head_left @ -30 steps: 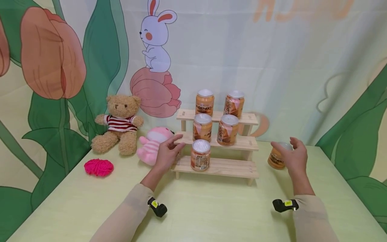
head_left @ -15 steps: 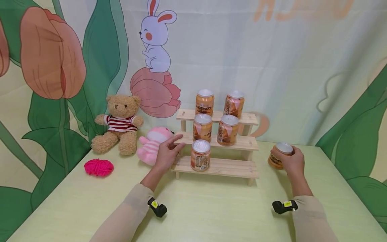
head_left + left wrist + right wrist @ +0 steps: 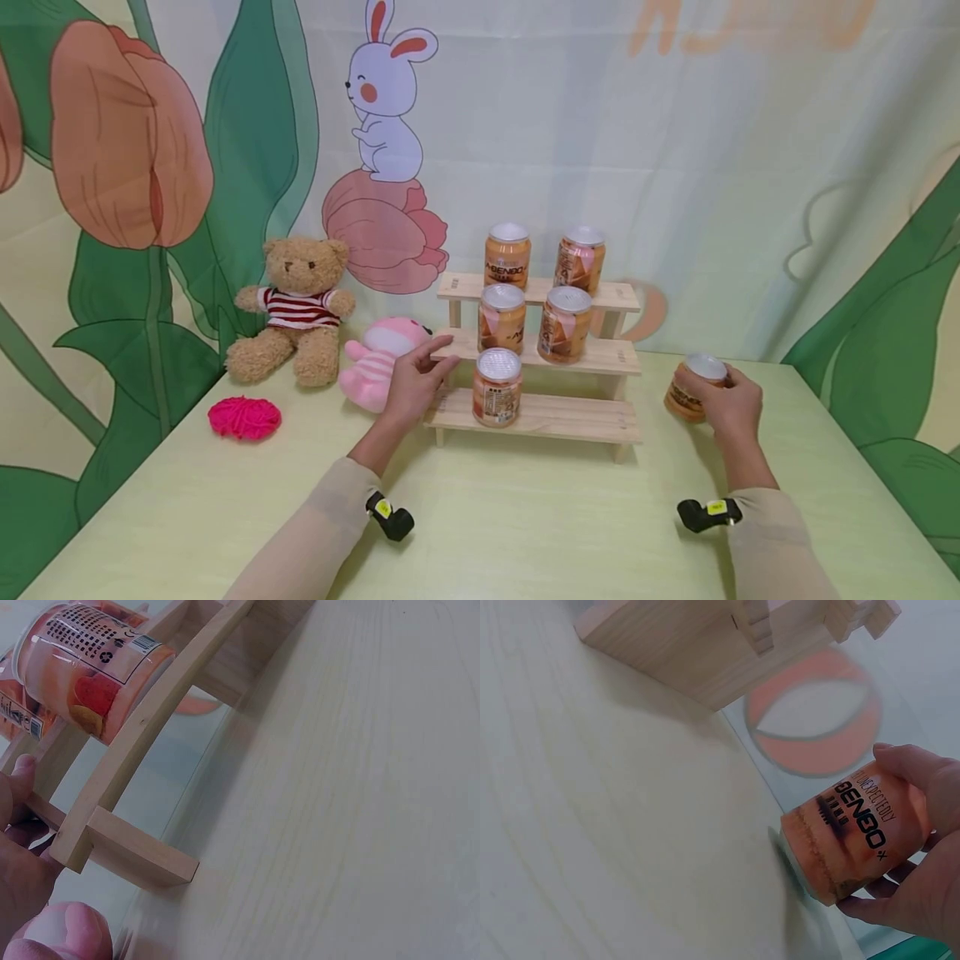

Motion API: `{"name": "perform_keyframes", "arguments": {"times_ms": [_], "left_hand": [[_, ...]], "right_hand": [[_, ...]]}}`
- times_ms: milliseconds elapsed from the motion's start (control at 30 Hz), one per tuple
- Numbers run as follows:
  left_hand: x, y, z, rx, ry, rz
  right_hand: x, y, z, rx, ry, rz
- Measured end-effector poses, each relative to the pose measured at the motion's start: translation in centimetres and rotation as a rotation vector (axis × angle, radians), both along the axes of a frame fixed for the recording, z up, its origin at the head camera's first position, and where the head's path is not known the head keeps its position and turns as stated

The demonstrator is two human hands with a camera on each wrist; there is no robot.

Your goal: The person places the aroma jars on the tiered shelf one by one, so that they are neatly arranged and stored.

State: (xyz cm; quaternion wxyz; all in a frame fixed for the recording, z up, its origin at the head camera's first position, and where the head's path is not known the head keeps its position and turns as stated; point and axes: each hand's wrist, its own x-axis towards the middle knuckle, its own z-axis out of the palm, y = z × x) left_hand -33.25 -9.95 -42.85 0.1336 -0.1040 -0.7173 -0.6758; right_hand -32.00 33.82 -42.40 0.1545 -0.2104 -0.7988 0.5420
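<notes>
My right hand (image 3: 735, 404) curls its thumb and fingers round an orange can (image 3: 851, 832) with a silver lid, right of the wooden stand. The can is upright and close over the table, partly covered by the fingers. My left hand (image 3: 412, 383) grips the left end of the three-step wooden stand (image 3: 570, 417); in the left wrist view its thumb and fingers wrap the end of a step. On the bottom step stands one can (image 3: 497, 396). Two more, a left can (image 3: 501, 321) and a right can (image 3: 564, 329), are on the middle step.
Two cans, including a left one (image 3: 507, 257), stand on the top step. A pink plush toy (image 3: 375, 375) sits behind the left hand. Farther left are a teddy bear (image 3: 300, 317) and a pink yarn bundle (image 3: 244, 417). A printed cloth (image 3: 720, 167) hangs behind the table.
My right hand has closed its fingers round the can, which was between its spread fingers before. The left hand stays at the stand's end.
</notes>
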Motion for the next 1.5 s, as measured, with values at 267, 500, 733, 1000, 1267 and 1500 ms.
{"name": "perform_keyframes", "arguments": {"times_ms": [267, 500, 733, 1000, 1267, 1500], "left_hand": [[-0.3, 0.1, 0.4, 0.014, 0.020, -0.027], [-0.2, 0.0, 0.4, 0.013, 0.017, -0.019], [0.0, 0.0, 0.2, 0.018, 0.003, -0.015], [-0.1, -0.1, -0.2, 0.028, -0.008, -0.010], [-0.2, -0.1, -0.1, 0.029, 0.010, -0.010], [0.0, 0.0, 0.0, 0.026, -0.005, -0.007]], "right_hand": [[0.4, 0.2, 2.1, -0.005, 0.044, -0.002], [1.0, 0.2, 3.3, 0.097, 0.055, 0.084], [1.7, 0.6, 4.3, 0.215, 0.096, 0.177], [3.4, 0.1, 6.9, 0.308, 0.096, 0.211], [4.8, -1.0, 9.4, 0.350, 0.177, 0.257], [5.6, -2.3, 10.3, 0.386, 0.215, 0.338]]}}
